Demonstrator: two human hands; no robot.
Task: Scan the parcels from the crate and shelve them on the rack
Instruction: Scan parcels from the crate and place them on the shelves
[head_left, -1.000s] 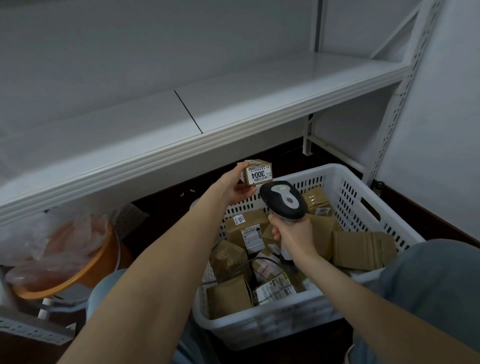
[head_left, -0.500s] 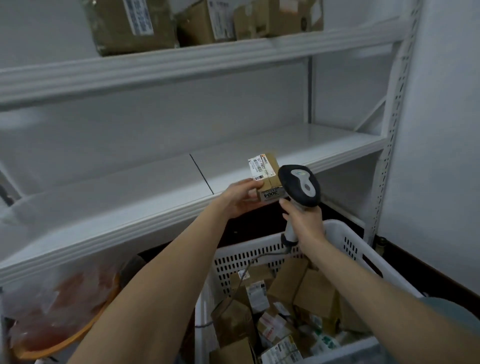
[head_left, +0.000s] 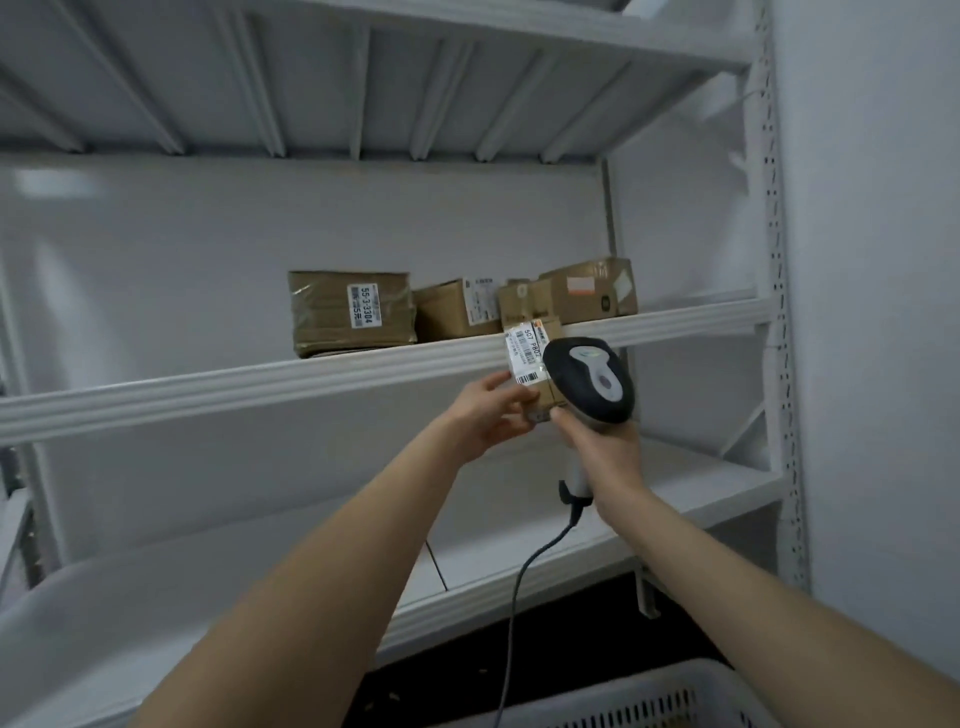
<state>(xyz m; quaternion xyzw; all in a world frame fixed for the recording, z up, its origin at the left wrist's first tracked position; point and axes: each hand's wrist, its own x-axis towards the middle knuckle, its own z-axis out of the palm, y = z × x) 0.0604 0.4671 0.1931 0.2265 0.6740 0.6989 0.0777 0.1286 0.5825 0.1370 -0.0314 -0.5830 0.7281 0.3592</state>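
parcel (head_left: 532, 364) held against the front edge of the middle shelf (head_left: 260, 382), label toward camera | left grip (head_left: 488, 415) clamped on its lower end | right grip (head_left: 602, 447) clamped on scanner (head_left: 589, 382) handle, scanner head covering parcel's right side | brown boxes (head_left: 350, 314) on that shelf, behind | crate (head_left: 649, 699) well below the shelf, only its rim shows, contents cut off
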